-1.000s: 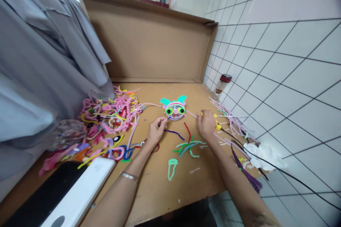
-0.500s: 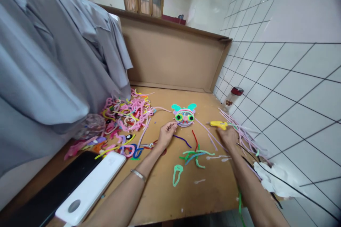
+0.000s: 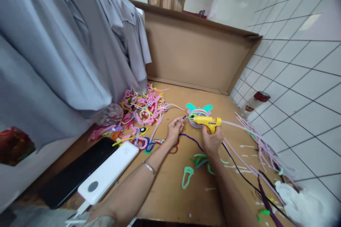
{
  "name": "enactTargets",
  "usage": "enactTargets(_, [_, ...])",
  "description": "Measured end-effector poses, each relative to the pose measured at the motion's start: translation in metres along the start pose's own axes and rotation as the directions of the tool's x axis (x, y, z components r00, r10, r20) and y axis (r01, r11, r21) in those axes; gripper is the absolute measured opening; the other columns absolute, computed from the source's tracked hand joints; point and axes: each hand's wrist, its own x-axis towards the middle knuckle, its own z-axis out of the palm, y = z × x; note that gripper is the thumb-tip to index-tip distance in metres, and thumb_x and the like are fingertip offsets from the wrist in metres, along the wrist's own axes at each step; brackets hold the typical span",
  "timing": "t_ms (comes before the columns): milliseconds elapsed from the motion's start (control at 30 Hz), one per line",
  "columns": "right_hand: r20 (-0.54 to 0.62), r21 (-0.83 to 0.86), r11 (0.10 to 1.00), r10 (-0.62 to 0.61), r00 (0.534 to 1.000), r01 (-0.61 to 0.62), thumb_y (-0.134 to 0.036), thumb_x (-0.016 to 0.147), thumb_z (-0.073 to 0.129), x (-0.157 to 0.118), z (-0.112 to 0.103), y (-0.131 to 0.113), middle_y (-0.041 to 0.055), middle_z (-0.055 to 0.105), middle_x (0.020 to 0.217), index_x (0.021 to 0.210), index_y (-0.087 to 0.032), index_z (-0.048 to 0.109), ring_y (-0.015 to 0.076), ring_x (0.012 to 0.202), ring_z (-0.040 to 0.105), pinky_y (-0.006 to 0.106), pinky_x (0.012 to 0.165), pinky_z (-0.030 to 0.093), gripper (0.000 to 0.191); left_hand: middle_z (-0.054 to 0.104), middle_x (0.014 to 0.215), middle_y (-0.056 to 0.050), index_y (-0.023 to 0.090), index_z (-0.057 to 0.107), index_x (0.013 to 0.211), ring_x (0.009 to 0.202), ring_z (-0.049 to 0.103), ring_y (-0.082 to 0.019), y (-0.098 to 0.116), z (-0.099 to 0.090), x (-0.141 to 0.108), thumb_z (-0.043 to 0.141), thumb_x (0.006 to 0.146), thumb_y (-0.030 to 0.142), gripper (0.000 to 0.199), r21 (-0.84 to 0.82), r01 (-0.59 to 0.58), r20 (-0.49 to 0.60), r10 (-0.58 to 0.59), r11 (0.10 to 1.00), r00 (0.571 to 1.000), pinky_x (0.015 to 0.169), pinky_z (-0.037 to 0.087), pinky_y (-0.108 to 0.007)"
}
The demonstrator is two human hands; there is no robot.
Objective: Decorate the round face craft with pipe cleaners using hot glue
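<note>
My right hand (image 3: 212,140) grips a yellow glue gun (image 3: 206,120), its nozzle pointing left. A pale glue stick (image 3: 234,124) sticks out of its back end. Pinched in my left hand (image 3: 176,127) is a short purple pipe cleaner (image 3: 184,117), close to the nozzle; whether they touch, I cannot tell. Behind the gun stands a round decorated face (image 3: 198,111) with teal ears, partly hidden by the gun. Below my left hand a longer dark purple pipe cleaner (image 3: 193,139) lies on the table.
A heap of pink and yellow pipe cleaners (image 3: 149,104) lies at the left. Nearer are a white power bank (image 3: 109,172) and a black phone (image 3: 80,172). Green pipe cleaner pieces (image 3: 188,177) lie in front. A red-lidded jar (image 3: 257,103) and a black cord (image 3: 245,173) are at the right.
My right hand has lifted the glue gun and brought it left, to the pipe cleaner in my left hand. The whole view has shifted, so things appear further right.
</note>
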Motion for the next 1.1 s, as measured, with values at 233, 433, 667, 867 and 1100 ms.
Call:
enactTargets(233, [0.021, -0.07, 0.997, -0.014, 1.0, 0.015, -0.057, 0.078, 0.053, -0.009, 0.003, 0.015, 0.0025, 0.056, 0.062, 0.083, -0.019, 0.059, 0.0213, 0.057, 0.054, 0.032, 0.059, 0.041, 0.038, 0.05, 0.051, 0.007, 0.013, 0.063, 0.077, 0.039, 0.033, -0.002, 0.001, 0.002, 0.0, 0.082, 0.055, 0.057, 0.053, -0.009, 0.021, 0.006, -0.021, 1.0, 1.0, 0.041, 0.019, -0.019])
enactTargets(433, [0.069, -0.045, 0.998, -0.033, 0.997, 0.036, -0.059, 0.079, 0.052, -0.01, 0.003, 0.013, 0.0035, 0.058, 0.062, 0.087, -0.018, 0.061, 0.0216, 0.057, 0.055, 0.031, 0.058, 0.041, 0.043, 0.053, 0.053, 0.006, 0.013, 0.063, 0.078, 0.04, 0.035, -0.003, 0.001, 0.002, -0.003, 0.081, 0.057, 0.056, 0.051, 0.027, 0.038, 0.046, -0.039, 0.999, 0.998, 0.041, 0.021, -0.02])
enactTargets(667, [0.093, -0.041, 0.999, -0.024, 0.995, 0.028, -0.057, 0.08, 0.053, -0.011, 0.004, 0.018, 0.0068, 0.063, 0.07, 0.095, -0.015, 0.063, 0.023, 0.063, 0.059, 0.032, 0.061, 0.044, 0.046, 0.054, 0.056, 0.005, 0.014, 0.062, 0.078, 0.042, 0.037, -0.003, 0.002, 0.002, -0.004, 0.082, 0.057, 0.051, 0.047, 0.023, 0.055, 0.068, -0.057, 0.998, 0.996, 0.043, 0.023, -0.019])
enactTargets(867, [0.037, -0.062, 0.998, 0.002, 0.999, 0.0, -0.058, 0.079, 0.051, -0.01, 0.004, 0.013, 0.0052, 0.06, 0.065, 0.087, -0.017, 0.063, 0.0227, 0.061, 0.057, 0.031, 0.06, 0.042, 0.044, 0.055, 0.057, 0.005, 0.015, 0.063, 0.077, 0.046, 0.04, -0.005, 0.001, 0.001, -0.002, 0.082, 0.057, 0.047, 0.042, 0.037, 0.028, 0.045, -0.03, 0.999, 0.999, 0.046, 0.027, -0.02])
enactTargets(1100, [0.03, -0.032, 0.991, 0.134, 0.991, -0.133, -0.057, 0.074, 0.055, -0.002, 0.0, 0.015, 0.0026, 0.059, 0.063, 0.09, -0.018, 0.062, 0.0208, 0.058, 0.055, 0.03, 0.059, 0.041, 0.043, 0.066, 0.069, 0.001, 0.017, 0.065, 0.076, 0.064, 0.057, -0.01, 0.001, -0.003, 0.004, 0.085, 0.052, 0.039, 0.038, 0.002, -0.042, -0.023, 0.042, 0.999, 0.999, 0.065, 0.042, -0.022])
